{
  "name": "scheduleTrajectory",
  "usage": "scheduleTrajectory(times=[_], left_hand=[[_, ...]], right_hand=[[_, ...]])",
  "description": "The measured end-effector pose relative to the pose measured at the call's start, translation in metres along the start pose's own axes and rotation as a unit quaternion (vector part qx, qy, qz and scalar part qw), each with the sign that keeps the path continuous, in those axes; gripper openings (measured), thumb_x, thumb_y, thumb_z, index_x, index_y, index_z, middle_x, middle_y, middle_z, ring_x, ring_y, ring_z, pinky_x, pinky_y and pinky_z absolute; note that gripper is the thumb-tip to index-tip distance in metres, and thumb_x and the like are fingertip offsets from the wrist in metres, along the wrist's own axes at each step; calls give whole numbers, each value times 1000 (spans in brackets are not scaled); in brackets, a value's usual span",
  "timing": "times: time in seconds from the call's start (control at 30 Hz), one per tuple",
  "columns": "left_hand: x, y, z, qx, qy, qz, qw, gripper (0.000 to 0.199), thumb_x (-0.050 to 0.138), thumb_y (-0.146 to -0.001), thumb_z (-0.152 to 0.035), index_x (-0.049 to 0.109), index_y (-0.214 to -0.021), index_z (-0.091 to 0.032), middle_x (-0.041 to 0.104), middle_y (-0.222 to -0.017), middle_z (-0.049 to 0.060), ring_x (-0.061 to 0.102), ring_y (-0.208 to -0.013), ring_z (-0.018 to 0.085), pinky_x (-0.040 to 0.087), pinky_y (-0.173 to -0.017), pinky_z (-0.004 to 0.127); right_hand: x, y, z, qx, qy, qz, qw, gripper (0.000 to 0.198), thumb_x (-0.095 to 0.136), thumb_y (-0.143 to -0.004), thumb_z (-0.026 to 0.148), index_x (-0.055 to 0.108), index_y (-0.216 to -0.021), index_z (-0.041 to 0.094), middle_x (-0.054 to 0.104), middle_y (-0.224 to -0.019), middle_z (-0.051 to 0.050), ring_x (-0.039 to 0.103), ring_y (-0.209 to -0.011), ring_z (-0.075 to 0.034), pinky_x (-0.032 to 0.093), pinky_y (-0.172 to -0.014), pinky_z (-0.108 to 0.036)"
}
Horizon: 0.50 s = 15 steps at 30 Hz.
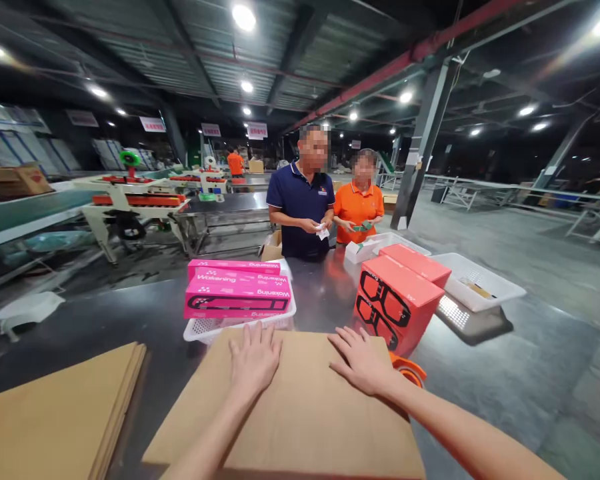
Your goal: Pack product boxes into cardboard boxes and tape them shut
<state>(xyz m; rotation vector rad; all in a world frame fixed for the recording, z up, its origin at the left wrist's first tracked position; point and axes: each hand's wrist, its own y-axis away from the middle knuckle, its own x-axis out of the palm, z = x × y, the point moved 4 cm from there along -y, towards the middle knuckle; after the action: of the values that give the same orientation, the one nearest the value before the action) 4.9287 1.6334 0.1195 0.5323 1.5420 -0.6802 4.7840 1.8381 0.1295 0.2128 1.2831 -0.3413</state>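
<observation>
A flat brown cardboard sheet (300, 420), which looks like a folded carton, lies on the dark table before me. My left hand (255, 360) rests flat on its far left part, fingers spread. On the far right part lies my right hand (363, 363), also open with the fingers apart. Just beyond the left hand, pink boxes (237, 293) marked "Wakening" fill a white basket (200, 330). Red boxes (400, 300) with black frame pictures stand past my right hand. An orange tape dispenser (411, 370) sits beside my right wrist, partly hidden.
More cardboard sheets (55, 413) are stacked at the left. White baskets (480, 283) stand at the back right of the table (545, 347). Across it are a person in a dark blue shirt (300, 207) and another in orange (359, 207), both holding small items.
</observation>
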Motion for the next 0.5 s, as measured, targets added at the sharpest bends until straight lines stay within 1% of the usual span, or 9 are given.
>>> scheduleTrajectory(times=[0.13,0.3,0.5], left_hand=[[2,-2,0,6,9,-5,1000,56,27,-101,-41,43,-150,-21,32,-159,12,23,-147,39,21,-113,67],[-2,-1,-2,14,-1,-9,1000,55,28,-101,-40,44,-150,-20,35,-157,12,24,-146,40,22,-111,69],[-4,0,-2,10,9,3,1000,56,26,-101,-42,43,-150,-20,35,-157,12,23,-146,39,22,-112,68]], right_hand=[[0,2,-1,-1,0,-8,1000,60,36,-99,56,41,-148,22,40,-155,-13,31,-145,-30,17,-119,-60],[-1,1,-2,-4,-1,-21,1000,58,37,-98,56,42,-147,25,41,-154,-12,35,-142,-29,20,-118,-59],[-1,1,-4,-1,1,-23,1000,59,39,-97,57,43,-147,26,42,-154,-11,37,-141,-29,20,-118,-57]])
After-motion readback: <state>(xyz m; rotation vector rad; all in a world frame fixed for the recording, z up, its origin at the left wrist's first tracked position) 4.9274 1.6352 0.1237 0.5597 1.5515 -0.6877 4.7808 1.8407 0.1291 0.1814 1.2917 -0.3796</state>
